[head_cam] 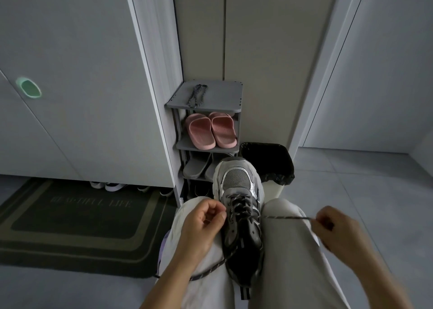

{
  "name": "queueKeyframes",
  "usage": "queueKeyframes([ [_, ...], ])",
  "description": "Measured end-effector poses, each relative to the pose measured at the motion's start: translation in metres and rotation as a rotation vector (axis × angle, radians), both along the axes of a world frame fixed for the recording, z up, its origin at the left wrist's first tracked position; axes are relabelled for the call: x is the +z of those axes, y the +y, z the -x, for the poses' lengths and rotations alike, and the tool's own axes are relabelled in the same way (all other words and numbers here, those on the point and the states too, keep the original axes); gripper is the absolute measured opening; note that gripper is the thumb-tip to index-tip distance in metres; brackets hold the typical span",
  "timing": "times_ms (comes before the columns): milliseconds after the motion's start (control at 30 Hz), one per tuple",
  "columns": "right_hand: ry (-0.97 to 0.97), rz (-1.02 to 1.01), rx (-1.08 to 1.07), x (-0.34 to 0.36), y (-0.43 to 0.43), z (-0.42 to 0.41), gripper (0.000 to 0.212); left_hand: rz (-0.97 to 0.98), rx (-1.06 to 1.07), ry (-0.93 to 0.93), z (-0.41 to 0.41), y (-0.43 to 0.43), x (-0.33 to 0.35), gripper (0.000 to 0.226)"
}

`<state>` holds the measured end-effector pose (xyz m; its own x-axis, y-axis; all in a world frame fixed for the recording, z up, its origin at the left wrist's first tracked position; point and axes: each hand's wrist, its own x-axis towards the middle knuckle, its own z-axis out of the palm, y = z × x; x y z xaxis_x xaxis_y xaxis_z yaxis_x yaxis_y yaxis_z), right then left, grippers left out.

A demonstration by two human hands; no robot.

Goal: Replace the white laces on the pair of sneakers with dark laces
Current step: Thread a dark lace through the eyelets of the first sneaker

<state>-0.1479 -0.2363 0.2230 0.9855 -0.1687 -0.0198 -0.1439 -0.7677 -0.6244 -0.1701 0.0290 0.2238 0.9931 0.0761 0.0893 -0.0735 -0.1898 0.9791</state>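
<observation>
one doormat (77, 224) is seen, its lettering too dim to be read. one sneaker (239, 184) is wedged between the knees; its dark lace (288, 218) is pinched at the eyelets by the left hand (201, 226) and drawn taut by the pinching right hand (337, 229). a second lace (196, 95) is laid on a rack (225, 97).

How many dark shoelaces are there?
2. One dark speckled lace is threaded through the grey sneaker between the person's knees; a bundled dark lace lies atop the grey shoe rack. More may be hidden.
</observation>
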Motion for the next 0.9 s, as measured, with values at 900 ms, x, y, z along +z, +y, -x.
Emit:
queueKeyframes([
  [900, -0.061, -0.247, 0.470, 0.019, 0.075, 0.012, 0.023, -0.385, -0.147, -0.002, 0.014, 0.039, 0.033, 0.012],
])
